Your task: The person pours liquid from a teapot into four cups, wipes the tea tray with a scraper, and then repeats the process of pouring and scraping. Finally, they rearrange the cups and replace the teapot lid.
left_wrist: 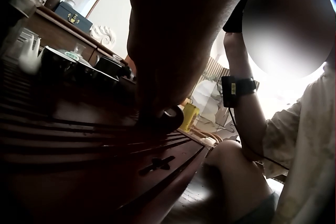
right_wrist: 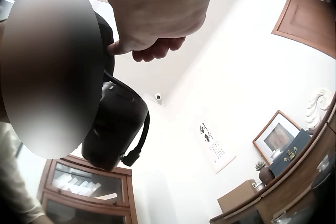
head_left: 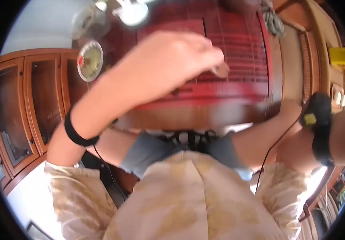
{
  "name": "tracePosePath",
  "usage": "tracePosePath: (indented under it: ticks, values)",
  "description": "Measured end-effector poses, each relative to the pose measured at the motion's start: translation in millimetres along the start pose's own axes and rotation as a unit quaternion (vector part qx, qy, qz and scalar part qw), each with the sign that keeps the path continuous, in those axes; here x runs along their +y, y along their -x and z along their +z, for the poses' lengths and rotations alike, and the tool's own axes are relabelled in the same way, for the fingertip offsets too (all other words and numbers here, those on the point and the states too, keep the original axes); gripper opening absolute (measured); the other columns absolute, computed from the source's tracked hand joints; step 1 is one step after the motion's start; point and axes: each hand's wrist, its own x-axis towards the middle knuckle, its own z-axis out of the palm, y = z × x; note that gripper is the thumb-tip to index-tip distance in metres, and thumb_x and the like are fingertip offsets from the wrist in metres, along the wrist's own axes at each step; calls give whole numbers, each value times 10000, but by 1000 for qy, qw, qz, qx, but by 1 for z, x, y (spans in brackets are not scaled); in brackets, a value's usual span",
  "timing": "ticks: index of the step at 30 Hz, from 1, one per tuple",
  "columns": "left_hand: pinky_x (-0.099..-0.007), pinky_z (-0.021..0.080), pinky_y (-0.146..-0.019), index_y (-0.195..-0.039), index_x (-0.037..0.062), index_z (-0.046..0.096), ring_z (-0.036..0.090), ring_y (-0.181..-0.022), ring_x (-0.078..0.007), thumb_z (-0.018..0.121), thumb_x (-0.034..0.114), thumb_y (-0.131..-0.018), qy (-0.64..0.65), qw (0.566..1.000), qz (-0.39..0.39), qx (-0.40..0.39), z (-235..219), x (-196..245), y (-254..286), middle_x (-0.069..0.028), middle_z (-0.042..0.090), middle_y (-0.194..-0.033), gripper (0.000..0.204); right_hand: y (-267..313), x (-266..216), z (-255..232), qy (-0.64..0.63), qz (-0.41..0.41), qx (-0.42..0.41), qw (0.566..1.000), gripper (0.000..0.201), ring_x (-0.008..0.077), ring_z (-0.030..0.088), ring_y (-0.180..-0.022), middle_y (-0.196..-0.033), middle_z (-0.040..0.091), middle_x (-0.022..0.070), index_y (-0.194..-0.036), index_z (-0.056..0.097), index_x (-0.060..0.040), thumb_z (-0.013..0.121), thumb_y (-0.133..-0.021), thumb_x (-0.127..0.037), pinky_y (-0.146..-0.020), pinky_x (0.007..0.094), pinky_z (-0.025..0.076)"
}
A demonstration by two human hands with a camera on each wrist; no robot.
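Above the red slatted tea tray [head_left: 240, 86], my left hand [head_left: 180, 52] reaches in from the left. Between its thumb and fingers it pinches a small round brown cup-like thing [head_left: 221, 71], blurred in the head view. The left wrist view shows this hand dark, low over the tray beside a cross-shaped cutout [left_wrist: 158, 164]. My right hand [right_wrist: 157, 19] is raised beside the head, out of the head view. Its fingers curl inward, and one digit touches the edge of the black headset [right_wrist: 113, 124].
A white-rimmed dish [head_left: 90, 60] with greenish contents stands left of the tray. A white pot [head_left: 134, 15] sits at the far side. Black cups [left_wrist: 58, 66] and a white hand-shaped figure [left_wrist: 30, 58] line the tray's far side. A yellow box [head_left: 341, 59] lies at right.
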Motion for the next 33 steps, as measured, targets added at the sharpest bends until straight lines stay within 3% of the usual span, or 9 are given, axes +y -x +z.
tracePosePath:
  ticks: [8, 18, 24, 33]
  values:
    - [-414, 669, -903, -1072, 8, 732, 795, -1096, -354, 738, -16, -922, -3, 1000, -30, -1, -1, 9, 34, -168, 808, -1235, 152, 22, -9, -20, 4, 49, -13, 999, 436, 41, 633, -665, -805, 763, 22, -998, 832, -37, 676, -1141, -418, -598, 193, 476]
    - [-399, 671, -887, -1086, 4, 732, 800, -1078, -339, 737, -42, -913, 14, 1000, -23, -15, -4, 14, 35, -159, 809, -1232, 180, 39, -28, -13, -26, 103, -17, 994, 445, 41, 630, -656, -794, 759, 22, -984, 831, -36, 676, -1140, -423, -592, 193, 472]
    - [-395, 670, -893, -1102, 8, 743, 807, -1042, -337, 736, -38, -911, -5, 1000, 1, 25, 7, 10, 33, -157, 810, -1229, 196, 41, -22, -8, -50, 108, -19, 993, 451, 40, 627, -651, -787, 756, 21, -975, 830, -35, 676, -1139, -426, -589, 193, 469]
    - [-423, 673, -908, -1121, 0, 745, 795, -1094, -363, 745, 3, -940, -15, 1000, -19, 5, 12, 16, 24, -178, 809, -1232, 181, 43, -34, -3, -69, 140, -26, 987, 460, 40, 624, -644, -777, 753, 21, -962, 829, -34, 677, -1138, -430, -584, 193, 466]
